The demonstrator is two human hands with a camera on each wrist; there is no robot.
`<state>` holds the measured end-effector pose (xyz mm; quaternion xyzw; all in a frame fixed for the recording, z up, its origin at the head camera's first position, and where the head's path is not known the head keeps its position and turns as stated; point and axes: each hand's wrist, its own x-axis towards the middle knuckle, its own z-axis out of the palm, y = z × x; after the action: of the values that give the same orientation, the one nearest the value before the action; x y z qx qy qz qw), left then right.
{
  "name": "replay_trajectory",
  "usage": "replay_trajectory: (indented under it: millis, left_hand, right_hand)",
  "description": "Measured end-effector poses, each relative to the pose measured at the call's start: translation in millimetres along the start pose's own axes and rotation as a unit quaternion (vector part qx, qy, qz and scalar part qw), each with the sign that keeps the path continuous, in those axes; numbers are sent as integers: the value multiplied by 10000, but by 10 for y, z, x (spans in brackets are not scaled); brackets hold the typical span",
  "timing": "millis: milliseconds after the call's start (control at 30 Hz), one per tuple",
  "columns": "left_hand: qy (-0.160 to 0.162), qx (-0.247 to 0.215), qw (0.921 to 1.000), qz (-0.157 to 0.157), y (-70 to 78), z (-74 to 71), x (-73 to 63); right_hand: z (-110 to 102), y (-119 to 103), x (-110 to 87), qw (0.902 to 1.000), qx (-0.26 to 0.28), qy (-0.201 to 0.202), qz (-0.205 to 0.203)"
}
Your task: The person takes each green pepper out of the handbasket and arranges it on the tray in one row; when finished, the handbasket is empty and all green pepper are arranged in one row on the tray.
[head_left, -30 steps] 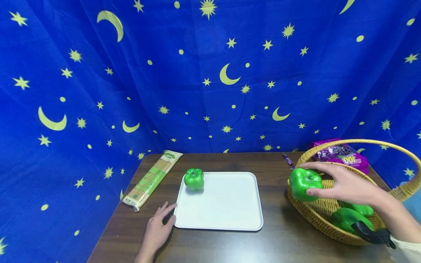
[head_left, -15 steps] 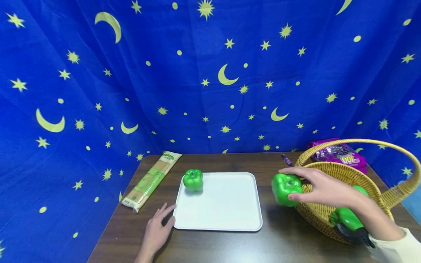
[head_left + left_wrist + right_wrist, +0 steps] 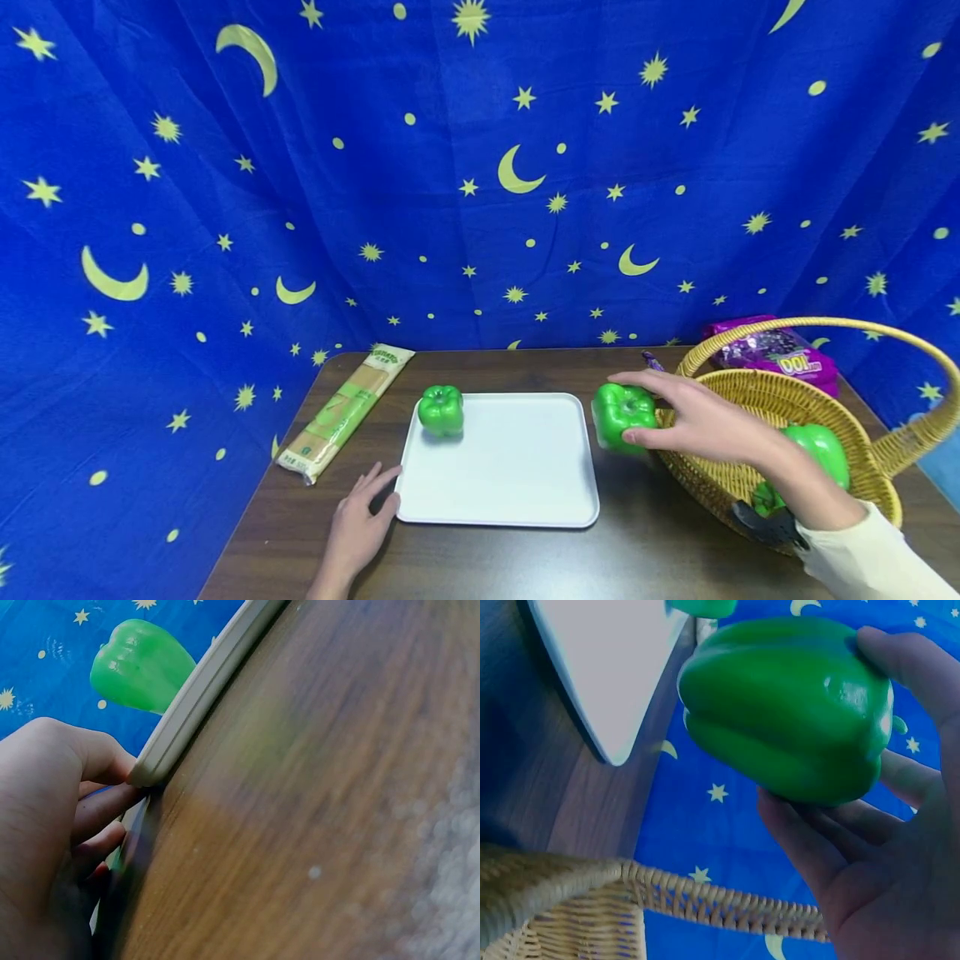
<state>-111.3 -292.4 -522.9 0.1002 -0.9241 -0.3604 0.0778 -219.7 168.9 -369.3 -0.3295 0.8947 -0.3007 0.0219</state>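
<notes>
In the head view my right hand (image 3: 697, 421) holds a green bell pepper (image 3: 622, 417) between thumb and fingers, just right of the white tray (image 3: 517, 467). The right wrist view shows this pepper up close, thumb on one side and fingertips on the other. A second green bell pepper (image 3: 441, 410) stands on the tray's far left corner. At the tray's near left edge rests my left hand (image 3: 358, 525), its thumb and index finger touching the rim. More green peppers (image 3: 819, 454) lie in the wicker basket (image 3: 731, 492), partly hidden behind my right forearm.
A long packet of noodles (image 3: 348, 412) lies left of the tray. Behind the basket, with its tall arched handle (image 3: 817, 322), is a purple bag (image 3: 802, 367); a small purple wrapped piece (image 3: 652, 361) lies near it. A blue curtain (image 3: 450, 167) rises behind the table.
My right hand has carried the pepper left, from over the basket to beside the tray's right edge. My left hand and the pepper on the tray have stayed put.
</notes>
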Motion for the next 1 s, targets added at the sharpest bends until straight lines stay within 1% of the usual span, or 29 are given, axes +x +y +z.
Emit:
replay_trajectory:
  millis: [100,233,500,600,833,1000]
  left_hand:
    - [-30,1,10000,-61,0,8,-1]
    - [-9,-54,10000,-62,-1,14,-3]
    - [80,-61,9999,35,-18,16,10]
    - [74,-52,10000,29,-28,14,13]
    - [44,-45,10000,32,-19,-1,13]
    - [-24,-6,10000,-8,-16,0,19]
  right_hand:
    - [32,-4,66,9999,40,78,-64]
    - [74,-9,152,9998,73,117,-110]
    - [169,-9,324,9998,167,-26,-141]
    - [211,-26,382,9997,167,-72,-162]
    - [331,-92,550,9987,189,-110,-468]
    - [416,-106,659,9986,231,-183,-443]
